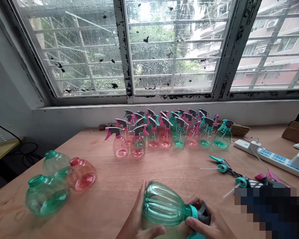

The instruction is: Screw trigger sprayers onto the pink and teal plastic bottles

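Note:
A green ribbed spray bottle point(164, 203) lies tilted on its side in front of me, low over the table. My left hand point(139, 217) is closed around its base end, thumb underneath. At the neck, my right hand point(213, 223) grips the teal collar and black spray head point(201, 213); part of the teal trigger shows below. Loose spray heads point(229, 169) with thin tubes, in teal and black, lie to the right of my right hand, and a pink one is partly visible there. Off to the left stand two green bottles without heads point(48, 196) and one pink bottle without a head point(82, 174).
Several pink and green spray bottles with heads point(153, 132) stand grouped along the table's back, below the window. A white power strip point(271, 157) with plugs and a brown box point(297, 132) are at the right. A pixelated patch covers the lower right corner.

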`<control>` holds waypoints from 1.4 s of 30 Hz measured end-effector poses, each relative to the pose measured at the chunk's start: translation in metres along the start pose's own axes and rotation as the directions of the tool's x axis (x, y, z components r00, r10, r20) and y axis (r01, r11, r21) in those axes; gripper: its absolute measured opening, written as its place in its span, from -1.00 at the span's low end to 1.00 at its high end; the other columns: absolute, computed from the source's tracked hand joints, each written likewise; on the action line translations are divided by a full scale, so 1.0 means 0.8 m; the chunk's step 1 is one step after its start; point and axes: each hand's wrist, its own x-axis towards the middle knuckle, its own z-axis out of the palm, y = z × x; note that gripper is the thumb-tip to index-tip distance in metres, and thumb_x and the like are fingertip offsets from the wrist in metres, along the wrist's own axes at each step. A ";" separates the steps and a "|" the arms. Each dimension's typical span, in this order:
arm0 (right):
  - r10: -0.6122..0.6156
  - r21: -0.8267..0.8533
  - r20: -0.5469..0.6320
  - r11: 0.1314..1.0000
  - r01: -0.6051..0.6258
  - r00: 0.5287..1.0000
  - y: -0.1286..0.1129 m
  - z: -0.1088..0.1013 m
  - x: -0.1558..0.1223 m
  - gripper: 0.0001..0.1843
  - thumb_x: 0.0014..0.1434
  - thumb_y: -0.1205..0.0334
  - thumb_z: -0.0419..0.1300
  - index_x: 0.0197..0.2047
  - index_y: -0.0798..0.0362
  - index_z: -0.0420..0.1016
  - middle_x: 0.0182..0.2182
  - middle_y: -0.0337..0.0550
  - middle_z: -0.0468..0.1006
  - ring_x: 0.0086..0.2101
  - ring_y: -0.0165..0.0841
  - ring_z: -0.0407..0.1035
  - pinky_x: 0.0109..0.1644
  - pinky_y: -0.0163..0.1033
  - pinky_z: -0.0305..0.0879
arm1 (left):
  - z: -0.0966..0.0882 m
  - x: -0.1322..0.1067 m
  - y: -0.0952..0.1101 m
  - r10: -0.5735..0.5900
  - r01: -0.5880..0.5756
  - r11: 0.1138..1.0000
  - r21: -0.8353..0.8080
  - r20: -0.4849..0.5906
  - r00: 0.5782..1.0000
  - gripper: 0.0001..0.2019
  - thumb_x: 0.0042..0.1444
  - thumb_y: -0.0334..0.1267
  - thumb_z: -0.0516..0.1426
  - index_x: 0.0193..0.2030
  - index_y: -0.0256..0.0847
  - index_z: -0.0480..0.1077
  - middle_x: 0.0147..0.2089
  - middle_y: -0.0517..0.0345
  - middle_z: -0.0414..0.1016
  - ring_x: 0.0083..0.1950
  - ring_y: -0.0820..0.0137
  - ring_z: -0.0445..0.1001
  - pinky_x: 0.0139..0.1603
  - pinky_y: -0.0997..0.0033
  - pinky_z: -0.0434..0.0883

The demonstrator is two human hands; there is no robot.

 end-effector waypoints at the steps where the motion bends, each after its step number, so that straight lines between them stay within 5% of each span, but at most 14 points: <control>1: -0.002 0.003 0.004 1.000 0.002 1.000 0.000 0.000 0.000 -0.53 -0.04 -0.14 0.46 -0.28 0.05 0.50 -0.55 -0.25 0.55 -0.50 -0.34 0.42 -0.42 -0.31 0.25 | -0.001 0.001 0.000 -0.004 0.004 1.000 -0.002 0.003 1.000 0.12 0.04 0.21 0.29 0.54 -0.09 -0.27 0.59 -0.03 -0.19 0.57 -0.07 -0.19 0.55 -0.01 -0.25; 7: -0.038 -0.033 -0.016 0.999 0.038 0.999 0.005 -0.005 0.003 -0.57 -0.01 -0.13 0.44 -0.27 0.03 0.53 -0.54 -0.27 0.52 -0.50 -0.37 0.36 -0.45 -0.34 0.22 | 0.001 0.006 0.003 -0.045 0.044 0.998 0.045 0.016 0.999 0.06 0.07 0.04 0.33 0.54 0.02 -0.25 0.51 -0.04 0.09 0.48 -0.05 0.11 0.52 -0.02 -0.04; 16: -0.034 -0.003 -0.014 0.999 0.034 0.999 0.004 -0.002 0.003 -0.53 -0.05 -0.17 0.45 -0.28 0.03 0.50 -0.56 -0.28 0.51 -0.51 -0.36 0.36 -0.45 -0.33 0.24 | -0.001 0.001 0.011 -0.062 0.062 0.998 0.006 0.019 0.998 0.20 -0.03 0.17 0.35 0.55 -0.12 -0.31 0.57 -0.08 -0.07 0.54 -0.10 -0.08 0.54 0.01 -0.19; 22: -0.028 -0.043 -0.033 0.999 0.027 0.999 0.000 -0.003 0.003 -0.51 -0.06 -0.20 0.44 -0.31 0.04 0.49 -0.59 -0.27 0.51 -0.54 -0.37 0.36 -0.47 -0.33 0.22 | 0.001 0.005 0.016 -0.051 0.051 0.999 0.009 0.037 0.998 0.12 0.02 0.18 0.32 0.54 -0.09 -0.24 0.44 -0.11 0.22 0.45 -0.07 0.18 0.50 0.05 0.05; 26: -0.021 -0.046 -0.042 0.999 0.019 0.999 -0.001 -0.003 0.003 -0.49 -0.06 -0.22 0.43 -0.30 0.04 0.48 -0.58 -0.26 0.52 -0.54 -0.33 0.40 -0.46 -0.28 0.24 | 0.005 0.004 0.011 -0.047 0.047 0.998 0.031 -0.005 0.999 -0.01 0.14 0.14 0.24 0.54 0.02 -0.26 0.51 -0.02 0.08 0.44 0.00 0.22 0.50 0.05 0.05; 31: -0.013 -0.042 -0.005 0.999 0.013 1.000 0.000 -0.002 0.002 -0.49 -0.08 -0.21 0.44 -0.30 0.04 0.48 -0.57 -0.26 0.53 -0.54 -0.34 0.40 -0.45 -0.31 0.23 | 0.001 -0.001 0.003 -0.035 0.035 0.999 -0.022 0.008 0.999 0.24 -0.04 0.18 0.35 0.54 -0.09 -0.38 0.58 -0.07 -0.12 0.54 -0.08 -0.05 0.55 0.00 -0.23; 38: -0.016 -0.018 -0.024 1.000 0.015 1.000 0.001 -0.004 0.003 -0.53 -0.04 -0.16 0.45 -0.29 0.04 0.50 -0.57 -0.28 0.51 -0.52 -0.38 0.36 -0.46 -0.35 0.20 | 0.002 0.004 0.004 -0.003 0.004 1.000 -0.020 0.031 1.000 0.11 0.02 0.15 0.33 0.54 -0.02 -0.23 0.58 -0.02 -0.15 0.54 -0.11 -0.08 0.54 -0.02 -0.13; 42: -0.012 -0.023 -0.029 1.000 0.011 1.000 0.001 -0.003 0.002 -0.52 -0.06 -0.18 0.45 -0.30 0.03 0.49 -0.57 -0.27 0.51 -0.53 -0.37 0.35 -0.48 -0.34 0.19 | 0.006 0.004 0.002 -0.007 0.007 1.000 0.009 0.022 1.000 0.01 0.17 0.14 0.22 0.54 0.05 -0.35 0.58 0.01 -0.12 0.55 0.02 -0.06 0.55 0.00 -0.19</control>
